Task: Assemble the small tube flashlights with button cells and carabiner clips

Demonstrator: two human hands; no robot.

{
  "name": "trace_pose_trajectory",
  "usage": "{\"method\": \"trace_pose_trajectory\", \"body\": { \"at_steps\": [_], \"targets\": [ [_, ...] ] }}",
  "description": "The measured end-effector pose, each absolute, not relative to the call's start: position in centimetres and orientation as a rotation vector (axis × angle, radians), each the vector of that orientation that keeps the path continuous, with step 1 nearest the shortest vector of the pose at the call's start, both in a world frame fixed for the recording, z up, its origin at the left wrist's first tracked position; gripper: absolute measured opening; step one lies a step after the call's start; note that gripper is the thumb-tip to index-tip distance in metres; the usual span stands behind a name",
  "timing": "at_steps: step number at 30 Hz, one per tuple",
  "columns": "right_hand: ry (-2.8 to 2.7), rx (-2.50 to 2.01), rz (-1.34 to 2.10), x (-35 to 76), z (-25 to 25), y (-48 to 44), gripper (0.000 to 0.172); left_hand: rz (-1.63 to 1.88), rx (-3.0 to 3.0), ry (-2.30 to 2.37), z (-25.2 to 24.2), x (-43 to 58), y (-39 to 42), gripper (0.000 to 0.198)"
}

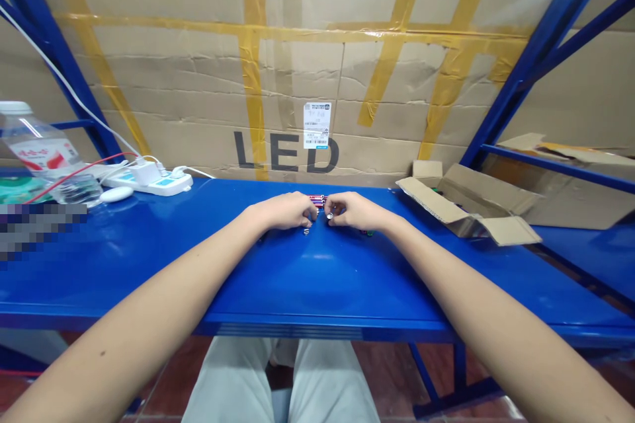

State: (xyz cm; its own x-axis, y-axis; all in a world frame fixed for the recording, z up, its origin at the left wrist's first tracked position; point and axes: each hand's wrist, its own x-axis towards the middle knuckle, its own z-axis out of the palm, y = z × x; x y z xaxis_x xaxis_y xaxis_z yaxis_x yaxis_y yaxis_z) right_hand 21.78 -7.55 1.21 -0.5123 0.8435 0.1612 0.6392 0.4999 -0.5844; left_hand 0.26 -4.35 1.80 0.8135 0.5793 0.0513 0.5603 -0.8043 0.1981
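Note:
Both my arms reach forward over a blue metal shelf (317, 277). My left hand (288, 210) and my right hand (354, 210) rest close together at its middle, fingers curled in a pinch. Between them lies a row of small red and purple cylindrical parts (317, 199). The right fingertips pinch a small silver cylinder (330, 215). Another small silver piece (306, 232) lies on the shelf just under the left fingertips. What the left fingers hold is too small to make out.
An open cardboard box (471, 205) lies to the right. At the left stand a water bottle (34, 152), a white power strip with plugs (149, 180) and a white oval object (116, 194). A taped cardboard wall marked LED (285, 152) closes the back. Blue rack posts (536, 59) flank both sides.

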Motion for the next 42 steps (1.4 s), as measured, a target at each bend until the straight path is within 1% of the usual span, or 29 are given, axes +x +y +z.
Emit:
{"method": "trace_pose_trajectory", "body": {
  "at_steps": [4, 9, 11, 15, 17, 21, 25, 27, 31, 33, 36, 39, 42],
  "targets": [
    [-2.331, -1.228, 0.638, 21.7, 1.3, -7.7, 0.014, 0.146, 2.774, 0.859, 1.5, 0.5, -4.1, 0.012],
    [-2.336, -1.238, 0.601, 21.8, 1.2, -7.6, 0.013, 0.182, 2.693, 0.958, 1.7, 0.6, -4.3, 0.006],
    [-2.331, -1.222, 0.605, 21.9, 1.1, -7.5, 0.012, 0.303, 2.687, 0.949, 2.1, 0.7, -4.7, 0.005],
    [-2.304, -1.192, 0.681, 22.0, 0.9, -7.3, 0.014, 0.652, 2.738, 0.829, 2.9, 1.2, -5.6, 0.010],
    [-2.293, -1.188, 0.713, 22.0, 0.8, -7.3, 0.017, 0.734, 2.779, 0.743, 3.1, 1.5, -6.0, 0.012],
    [-2.285, -1.140, 0.760, 21.9, 0.7, -7.4, 0.020, 0.756, 2.833, 0.650, 2.8, 1.9, -6.4, 0.011],
    [-2.226, -1.100, 0.892, 21.8, 0.6, -7.3, 0.022, 0.722, 2.860, 0.614, 2.3, 2.0, -6.2, 0.012],
    [-2.188, -1.119, 0.943, 21.9, 0.5, -7.2, 0.021, 0.696, 2.868, 0.606, 2.3, 1.9, -6.1, 0.013],
    [-2.151, -1.180, 0.928, 22.1, 0.5, -6.9, 0.017, 0.725, 2.861, 0.700, 3.0, 1.2, -5.7, 0.017],
    [-2.167, -1.207, 0.895, 22.2, 0.5, -6.8, 0.017, 0.666, 2.870, 0.839, 3.3, 0.6, -5.5, 0.020],
    [-2.212, -1.219, 0.824, 22.3, 0.3, -6.6, 0.017, 0.332, 2.832, 1.001, 3.6, -0.2, -5.2, 0.022],
    [-2.230, -1.214, 0.807, 22.2, 0.2, -6.7, 0.018, 0.076, 2.750, 1.016, 3.5, -0.4, -5.1, 0.026],
    [-2.229, -1.210, 0.823, 22.0, 0.3, -6.9, 0.018, -0.006, 2.764, 1.005, 3.2, -0.1, -5.2, 0.020]
  ]
}}
